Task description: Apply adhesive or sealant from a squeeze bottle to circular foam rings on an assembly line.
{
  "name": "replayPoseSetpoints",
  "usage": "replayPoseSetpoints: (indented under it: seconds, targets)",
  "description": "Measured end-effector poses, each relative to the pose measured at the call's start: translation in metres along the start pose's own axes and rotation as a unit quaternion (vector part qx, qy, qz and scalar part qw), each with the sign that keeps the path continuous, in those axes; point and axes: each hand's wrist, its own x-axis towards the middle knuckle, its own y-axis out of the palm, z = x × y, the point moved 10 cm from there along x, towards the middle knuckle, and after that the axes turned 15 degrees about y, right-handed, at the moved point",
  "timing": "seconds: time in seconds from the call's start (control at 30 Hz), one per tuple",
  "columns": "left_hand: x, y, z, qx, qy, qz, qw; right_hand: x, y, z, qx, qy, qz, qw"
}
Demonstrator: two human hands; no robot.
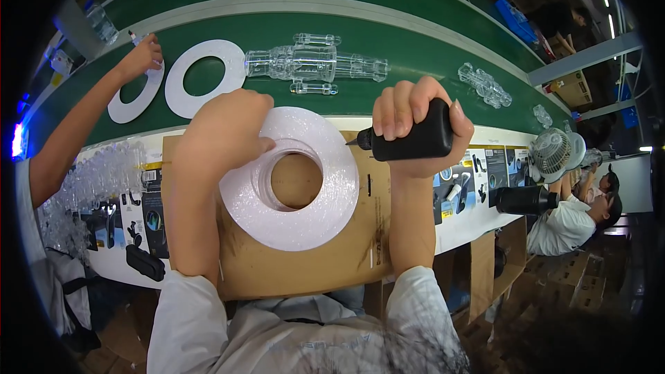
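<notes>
A stack of flat white rings [325, 201] with a glossy, speckled surface lies in front of me on brown cardboard [298, 273]. Its round centre hole shows several layered inner edges. My left hand [232, 125] is closed over the upper left of the stack, thumb on the white face near the hole; its other fingertips are mostly hidden. Wrapped in my right hand [422, 118] is a black squeeze bottle [415, 140], tipped sideways. Its narrow dark nozzle points left, just beside the stack's right rim.
Clear plastic parts [301, 64] lie on the green belt [422, 90] beyond the stack. Two single white rings [176, 97] are at left, one under a co-worker's hand [142, 55]. At right stand a small fan [552, 152] and another black bottle [526, 200]. Clear pieces [114, 170] heap at left.
</notes>
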Motion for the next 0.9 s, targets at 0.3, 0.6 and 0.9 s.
replayPoseSetpoints:
  seconds: [0.3, 0.6, 0.9]
  targets:
    - [0.006, 0.001, -0.026, -0.009, 0.117, -0.039, 0.992, -0.002, -0.003, -0.003, -0.012, -0.020, -0.008, 1.000]
    - [0.005, 0.001, -0.023, -0.009, 0.092, -0.012, 0.996, 0.000, -0.004, -0.009, -0.037, 0.017, -0.035, 0.999]
    - [0.003, 0.003, -0.023, -0.008, 0.078, 0.000, 0.997, 0.000, -0.004, -0.010, -0.041, 0.019, -0.039, 0.998]
